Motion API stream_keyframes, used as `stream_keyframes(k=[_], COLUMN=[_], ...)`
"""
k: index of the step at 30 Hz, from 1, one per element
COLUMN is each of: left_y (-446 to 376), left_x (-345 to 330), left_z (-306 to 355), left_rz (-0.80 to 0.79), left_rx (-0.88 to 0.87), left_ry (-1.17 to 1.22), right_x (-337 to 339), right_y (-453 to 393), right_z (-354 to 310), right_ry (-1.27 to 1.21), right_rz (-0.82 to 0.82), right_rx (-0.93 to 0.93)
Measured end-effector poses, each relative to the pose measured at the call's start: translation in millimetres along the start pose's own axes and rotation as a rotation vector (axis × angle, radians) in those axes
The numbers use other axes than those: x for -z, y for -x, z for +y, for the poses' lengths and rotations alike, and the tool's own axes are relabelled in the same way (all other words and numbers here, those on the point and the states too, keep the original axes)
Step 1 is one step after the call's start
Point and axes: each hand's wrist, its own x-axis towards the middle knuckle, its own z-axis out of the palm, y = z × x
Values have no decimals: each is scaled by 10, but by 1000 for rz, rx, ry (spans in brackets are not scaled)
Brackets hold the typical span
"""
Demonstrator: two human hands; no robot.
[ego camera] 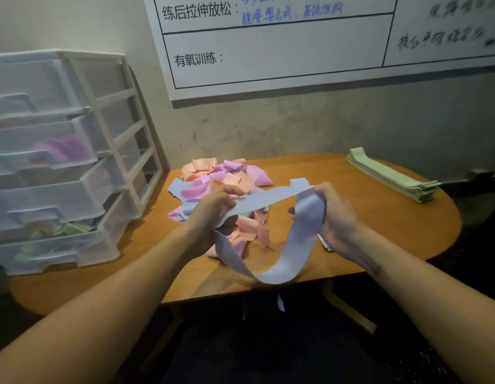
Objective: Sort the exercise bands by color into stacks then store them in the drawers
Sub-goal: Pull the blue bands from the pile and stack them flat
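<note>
From the head view, the left hand (217, 202) and right hand (335, 214) both grip a pale blue band (293, 245), pulled flat between them with its lower loop sagging over the table (365, 214) edge. At 12 o'clock from the hands lies a mixed pile (227, 176); at 2 o'clock, a green stack (390, 176); at 9 o'clock, the drawers (55, 162).

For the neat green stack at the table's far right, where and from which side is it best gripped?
Grip the green stack across its narrow width near the middle, from above. It lies flat and long on the table, so an end grip would probably let the layers sag and fan apart.
</note>
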Motion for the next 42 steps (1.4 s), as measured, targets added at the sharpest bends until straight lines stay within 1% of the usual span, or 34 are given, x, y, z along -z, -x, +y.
stream_keyframes(k=[2, 4, 7, 10, 12, 14, 16, 18, 20, 22, 25, 27, 29, 31, 34, 37, 39, 42], left_y=[-23, -34, -59, -71, -77, -82, -110, -127, -129, -136, -128, -118, -113, -114, -128, -99, -46, 64], left_x=[14, 15, -13, -66, -113, -166, -209, -284, -362, -391, -380, -378, -377, -382, -406, -424, -433, -452], left_z=[-5, 3, 42, 133, 207, 276, 321, 349, 379, 403, 415, 398, 383, 368, 336, 249, 174, -5], left_rz=[-15, -38, -33, -65, -113, -153, -156, -114, -58, -40, -43, -44, -87, -105, -123, -136, -126, -136], left_rx=[16, 17, -14, -67, -117, -167, -208, -271, -341, -396, -446, -445, -392, -308, -229, -214, -213, -153], left_ry=[-27, -28, 4, 12, -67, -175, -284, -411, -491, -577, -716, -676, -577, -446, -264, -172, -71, 46], right_x=[60, 101, 108, 126, 114, 69, -32, -171, -309, -393, -421, -406, -377, -362, -375, -362, -347, -342], right_y=[30, 53, 115, 113, 161, 184, 202, 212, 240, 274, 304, 301, 305, 327, 369, 385, 382, 398], right_z=[-20, -29, -20, 42, 34, 0, -76, -160, -236, -306, -401, -408, -373, -327, -324, -316, -285, -213], right_ry=[-67, -67, 95, 236, 378, 437, 427, 409, 368, 281, 182, 183, 331, 372, 273, 152, 25, -132], right_rz=[-74, -114, -107, -156, -186, -281, -352, -354, -401, -455, -488, -491, -472, -477, -466, -462, -414, -317], right_rx=[-42, -49, 14, 64, 107, 121, 98, 107, 98, 42, -79, -171, -191, -198, -162, -137, -111, -76])
